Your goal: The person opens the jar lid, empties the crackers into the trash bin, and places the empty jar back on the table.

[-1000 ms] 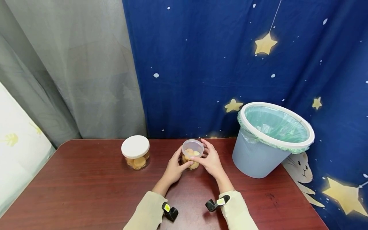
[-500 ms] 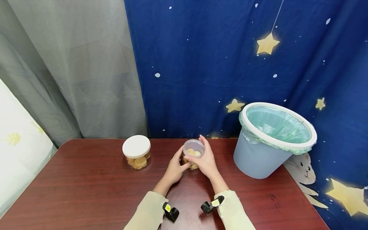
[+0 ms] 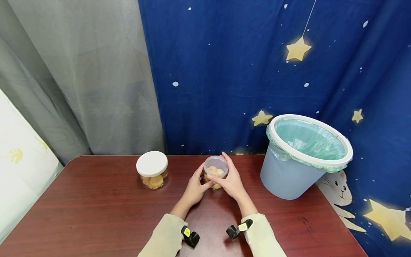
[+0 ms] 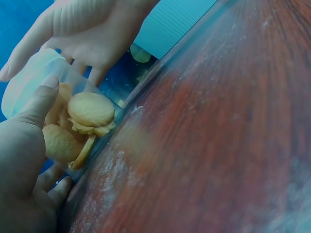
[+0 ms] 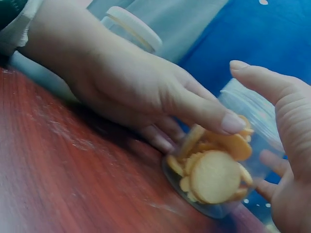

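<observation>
A clear plastic jar point(image 3: 216, 171) of round cookies point(image 5: 216, 177) stands on the table in front of me, with a translucent ridged lid point(image 5: 250, 109) at its top. My left hand point(image 3: 193, 188) grips the jar's body from the left, thumb across the front. At the top right, my right hand point(image 3: 232, 180) spans the lid, its thumb in front and its fingers round the far side. The left wrist view shows cookies point(image 4: 91, 110) through the jar wall. Part of the jar's side is hidden by both hands.
Left of the hands stands a second cookie jar point(image 3: 152, 170) with a white lid. A blue-grey waste bin point(image 3: 284, 175) with a green liner is at the right end of the reddish-brown table point(image 3: 106, 214). Curtains point(image 3: 205, 71) hang behind the table.
The right hand has turned round the lid, its fingers and wrist shifting left, then very slightly back right. The left hand keeps its grip, and the jar stays in place.
</observation>
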### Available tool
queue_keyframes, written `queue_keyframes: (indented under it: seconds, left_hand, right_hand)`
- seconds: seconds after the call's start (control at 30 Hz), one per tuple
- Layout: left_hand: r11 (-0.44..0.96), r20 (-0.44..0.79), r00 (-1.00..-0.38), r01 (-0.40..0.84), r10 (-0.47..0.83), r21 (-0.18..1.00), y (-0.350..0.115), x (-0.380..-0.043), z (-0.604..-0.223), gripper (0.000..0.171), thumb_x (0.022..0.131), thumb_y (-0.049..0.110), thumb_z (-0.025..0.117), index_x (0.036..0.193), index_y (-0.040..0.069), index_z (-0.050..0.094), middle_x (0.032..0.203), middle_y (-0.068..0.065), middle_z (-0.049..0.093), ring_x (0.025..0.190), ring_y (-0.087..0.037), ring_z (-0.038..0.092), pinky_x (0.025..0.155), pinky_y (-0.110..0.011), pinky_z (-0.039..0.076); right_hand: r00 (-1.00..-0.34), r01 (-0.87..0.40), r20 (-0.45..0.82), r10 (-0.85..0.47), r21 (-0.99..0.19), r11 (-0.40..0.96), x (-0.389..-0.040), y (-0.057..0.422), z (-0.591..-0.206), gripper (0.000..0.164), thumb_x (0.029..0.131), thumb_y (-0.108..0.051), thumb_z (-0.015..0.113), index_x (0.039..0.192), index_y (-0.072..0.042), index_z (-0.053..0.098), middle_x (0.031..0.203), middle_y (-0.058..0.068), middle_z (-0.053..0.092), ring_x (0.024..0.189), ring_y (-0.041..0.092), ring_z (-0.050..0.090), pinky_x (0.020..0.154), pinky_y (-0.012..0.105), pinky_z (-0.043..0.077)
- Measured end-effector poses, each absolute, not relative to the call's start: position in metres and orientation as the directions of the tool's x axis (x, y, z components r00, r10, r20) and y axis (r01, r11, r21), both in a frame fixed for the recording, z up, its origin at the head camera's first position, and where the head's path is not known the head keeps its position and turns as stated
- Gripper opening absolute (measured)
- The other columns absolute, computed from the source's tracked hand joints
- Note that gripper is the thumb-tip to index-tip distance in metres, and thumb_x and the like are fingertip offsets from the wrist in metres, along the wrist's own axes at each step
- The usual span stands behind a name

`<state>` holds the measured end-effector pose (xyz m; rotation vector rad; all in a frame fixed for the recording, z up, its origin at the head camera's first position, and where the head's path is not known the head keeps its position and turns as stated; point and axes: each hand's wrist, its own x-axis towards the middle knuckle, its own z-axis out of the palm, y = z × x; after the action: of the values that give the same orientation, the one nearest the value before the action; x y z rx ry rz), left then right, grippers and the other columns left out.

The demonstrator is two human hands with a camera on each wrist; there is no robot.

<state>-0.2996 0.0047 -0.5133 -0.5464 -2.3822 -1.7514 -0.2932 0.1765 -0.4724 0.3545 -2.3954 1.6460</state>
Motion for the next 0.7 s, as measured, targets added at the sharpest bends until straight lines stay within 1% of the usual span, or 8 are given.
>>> queue_keyframes:
  seconds: [0.1, 0.17, 0.27, 0.37, 0.5, 0.6, 0.7]
  left_hand:
    - [0.260, 0.320, -0.926, 0.366, 0.203, 0.894, 0.004, -0.299, -0.512, 0.081, 0.090, 0.021, 0.078, 0.157, 0.009, 0.035, 0.149, -0.020, 0.052, 0.135, -0.034, 0.054, 0.107, -0.054, 0.047]
    - [0.255, 0.310, -0.929, 0.356, 0.201, 0.899, 0.004, -0.299, -0.512, 0.081, 0.090, 0.023, 0.078, 0.157, 0.010, 0.034, 0.150, -0.019, 0.052, 0.136, -0.034, 0.054, 0.108, -0.054, 0.046]
    - [0.244, 0.296, -0.934, 0.340, 0.201, 0.908, 0.005, -0.299, -0.512, 0.083, 0.089, 0.026, 0.079, 0.158, 0.012, 0.034, 0.148, -0.017, 0.053, 0.134, -0.033, 0.055, 0.109, -0.054, 0.046]
    - [0.225, 0.285, -0.939, 0.326, 0.193, 0.918, 0.005, -0.298, -0.512, 0.084, 0.088, 0.027, 0.080, 0.157, 0.015, 0.035, 0.145, -0.015, 0.057, 0.130, -0.031, 0.058, 0.109, -0.054, 0.046]
    - [0.222, 0.285, -0.940, 0.323, 0.185, 0.920, 0.006, -0.298, -0.512, 0.083, 0.087, 0.028, 0.081, 0.157, 0.017, 0.036, 0.143, -0.014, 0.058, 0.128, -0.030, 0.059, 0.108, -0.053, 0.046]
    - [0.227, 0.285, -0.941, 0.322, 0.183, 0.919, 0.007, -0.298, -0.512, 0.083, 0.087, 0.029, 0.080, 0.157, 0.016, 0.036, 0.143, -0.014, 0.058, 0.128, -0.030, 0.059, 0.108, -0.053, 0.047]
    - [0.228, 0.285, -0.940, 0.323, 0.187, 0.918, 0.007, -0.297, -0.512, 0.083, 0.088, 0.028, 0.080, 0.157, 0.016, 0.036, 0.143, -0.015, 0.058, 0.128, -0.030, 0.059, 0.108, -0.053, 0.047]
  right_hand:
    - [-0.947, -0.318, 0.293, -0.129, -0.901, 0.295, -0.293, 0.182, -0.470, 0.097, 0.080, -0.017, 0.086, 0.159, -0.014, 0.030, 0.158, 0.011, 0.044, 0.139, 0.032, 0.050, 0.114, 0.054, 0.040]
    - [-0.944, -0.324, 0.289, -0.162, -0.905, 0.274, -0.294, 0.186, -0.469, 0.094, 0.082, -0.013, 0.084, 0.159, -0.010, 0.030, 0.158, 0.014, 0.043, 0.141, 0.034, 0.048, 0.115, 0.054, 0.039]
    - [-0.934, -0.340, 0.296, -0.198, -0.906, 0.253, -0.293, 0.191, -0.467, 0.089, 0.085, -0.008, 0.081, 0.158, -0.008, 0.030, 0.159, 0.018, 0.040, 0.145, 0.034, 0.044, 0.117, 0.054, 0.036]
    - [-0.922, -0.370, 0.321, -0.216, -0.894, 0.252, -0.294, 0.196, -0.467, 0.086, 0.086, -0.006, 0.078, 0.158, -0.007, 0.031, 0.158, 0.020, 0.042, 0.146, 0.036, 0.043, 0.117, 0.056, 0.036]
    - [-0.914, -0.392, 0.343, -0.215, -0.883, 0.259, -0.295, 0.199, -0.468, 0.085, 0.086, -0.006, 0.079, 0.157, -0.006, 0.032, 0.155, 0.020, 0.046, 0.144, 0.038, 0.045, 0.114, 0.058, 0.038]
    - [-0.922, -0.380, 0.338, -0.190, -0.888, 0.260, -0.295, 0.198, -0.469, 0.083, 0.085, -0.007, 0.080, 0.155, -0.007, 0.036, 0.154, 0.019, 0.047, 0.141, 0.037, 0.049, 0.113, 0.056, 0.039]
    - [-0.930, -0.363, 0.330, -0.163, -0.895, 0.259, -0.295, 0.195, -0.471, 0.083, 0.084, -0.006, 0.081, 0.154, -0.006, 0.038, 0.153, 0.019, 0.047, 0.138, 0.037, 0.052, 0.112, 0.053, 0.042]
